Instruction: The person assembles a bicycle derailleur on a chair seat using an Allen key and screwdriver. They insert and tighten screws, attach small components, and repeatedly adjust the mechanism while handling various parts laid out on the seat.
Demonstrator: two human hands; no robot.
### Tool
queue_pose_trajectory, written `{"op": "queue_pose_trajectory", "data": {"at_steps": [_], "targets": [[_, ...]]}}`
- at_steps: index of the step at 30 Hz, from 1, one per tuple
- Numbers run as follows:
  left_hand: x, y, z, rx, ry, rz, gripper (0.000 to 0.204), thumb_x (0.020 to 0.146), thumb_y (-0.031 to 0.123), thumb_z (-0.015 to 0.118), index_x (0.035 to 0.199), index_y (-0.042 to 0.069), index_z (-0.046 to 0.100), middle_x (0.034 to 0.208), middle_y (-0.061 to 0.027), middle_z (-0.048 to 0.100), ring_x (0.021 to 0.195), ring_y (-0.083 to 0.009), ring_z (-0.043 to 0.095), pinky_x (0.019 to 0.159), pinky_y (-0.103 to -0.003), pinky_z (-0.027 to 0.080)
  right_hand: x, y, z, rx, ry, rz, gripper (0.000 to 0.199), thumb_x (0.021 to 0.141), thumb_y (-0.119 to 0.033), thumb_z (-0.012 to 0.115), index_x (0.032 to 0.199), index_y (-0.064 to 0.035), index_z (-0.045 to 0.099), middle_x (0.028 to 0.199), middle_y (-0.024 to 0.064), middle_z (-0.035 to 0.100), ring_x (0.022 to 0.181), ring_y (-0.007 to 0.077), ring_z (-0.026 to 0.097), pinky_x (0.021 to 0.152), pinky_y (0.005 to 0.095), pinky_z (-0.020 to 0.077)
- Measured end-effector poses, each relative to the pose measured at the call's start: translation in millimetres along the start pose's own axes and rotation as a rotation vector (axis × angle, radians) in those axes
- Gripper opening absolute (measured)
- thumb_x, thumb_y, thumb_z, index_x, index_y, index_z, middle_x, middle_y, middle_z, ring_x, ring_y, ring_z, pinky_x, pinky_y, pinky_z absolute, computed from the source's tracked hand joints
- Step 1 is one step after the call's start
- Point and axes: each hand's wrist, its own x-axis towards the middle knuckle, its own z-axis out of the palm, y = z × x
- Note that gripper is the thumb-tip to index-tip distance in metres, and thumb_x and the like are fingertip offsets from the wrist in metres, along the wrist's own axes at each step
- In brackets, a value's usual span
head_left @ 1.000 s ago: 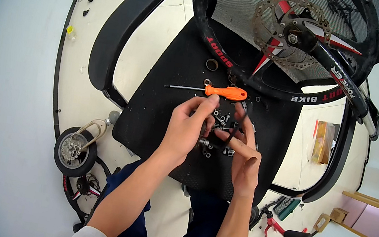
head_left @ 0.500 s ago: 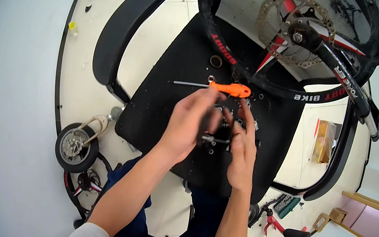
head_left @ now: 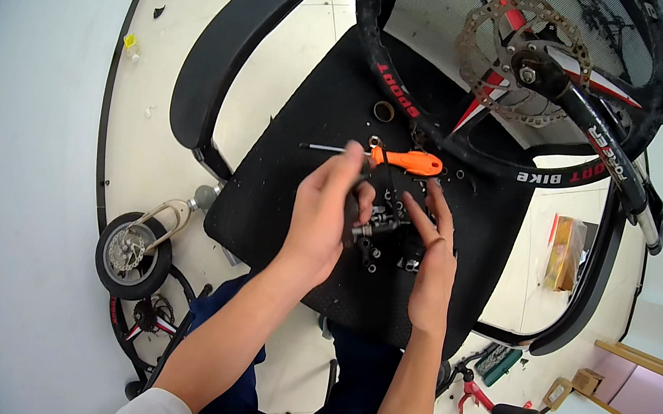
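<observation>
My left hand (head_left: 325,206) is closed around a dark bicycle part with a silvery metal rod (head_left: 374,229); its exact kind is hard to make out, with much of it behind my fingers. Beside it, my right hand (head_left: 436,250) has its fingers apart, the tips close to the part's right end. Whether they touch it I cannot tell. An orange-handled screwdriver (head_left: 408,162) lies just beyond both hands on the black chair seat (head_left: 272,198), its shaft pointing left. Small nuts and metal pieces (head_left: 412,265) are scattered under and between my hands.
A bicycle wheel (head_left: 385,85) with a brake disc and fork rests on the seat's far side against the backrest. A dark ring (head_left: 383,111) lies near it. Armrests (head_left: 227,43) flank the seat. A small wheel (head_left: 134,256) and a red frame (head_left: 480,391) are on the floor.
The part in my left hand has tilted, its right end now higher. My right fingers have spread and straightened. The screwdriver stays where it was; the view has shifted slightly.
</observation>
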Motion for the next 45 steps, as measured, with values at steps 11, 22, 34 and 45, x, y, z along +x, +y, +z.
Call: {"op": "queue_pose_trajectory", "data": {"at_steps": [11, 22, 34, 45], "targets": [[-9.0, -5.4, 11.4, -0.001, -0.011, -0.031, 0.039, 0.102, 0.039, 0.048, 0.106, 0.001, 0.055, 0.068, -0.0003, 0.048, 0.061, -0.0074, 0.045, 0.056, -0.022, 0.037, -5.2, 0.6, 4.9, 0.243, 0.131, -0.006, 0.032, 0.085, -0.004, 0.066, 0.116, 0.0018, 0.062, 0.133, 0.0171, 0.052, 0.123, 0.0234, 0.051, 0.100, 0.0341, 0.0417], [-22.8, -1.3, 14.3, 0.439, -0.245, 0.328, 0.025, 0.095, 0.018, 0.056, 0.111, 0.000, 0.058, 0.075, -0.0008, 0.056, 0.067, -0.0048, 0.050, 0.063, -0.021, 0.043, -4.9, -3.2, -1.9, 0.525, -0.021, 0.291, 0.013, 0.091, -0.005, 0.061, 0.100, 0.0035, 0.066, 0.086, 0.0039, 0.060, 0.074, 0.0088, 0.054, 0.062, 0.0218, 0.0452], [6.2, 1.8, -5.3, -0.052, 0.056, -0.067, 0.048, 0.100, 0.051, 0.045, 0.106, 0.003, 0.052, 0.068, -0.0001, 0.043, 0.061, -0.0098, 0.042, 0.058, -0.024, 0.036, 1.8, 5.4, -4.2, 0.215, 0.024, 0.100, 0.030, 0.084, 0.013, 0.045, 0.101, 0.0061, 0.069, 0.104, 0.0084, 0.056, 0.080, 0.0121, 0.060, 0.066, 0.0228, 0.0482], [3.6, -2.8, -8.1, -0.104, -0.116, -0.111, 0.039, 0.099, 0.034, 0.045, 0.119, 0.003, 0.056, 0.097, -0.0122, 0.065, 0.088, -0.0154, 0.059, 0.074, -0.028, 0.045, 8.8, 17.0, 2.2, 0.269, 0.324, 0.207, 0.015, 0.088, -0.005, 0.059, 0.096, 0.0034, 0.069, 0.084, 0.0024, 0.063, 0.072, 0.0085, 0.054, 0.067, 0.0226, 0.0442]]}}
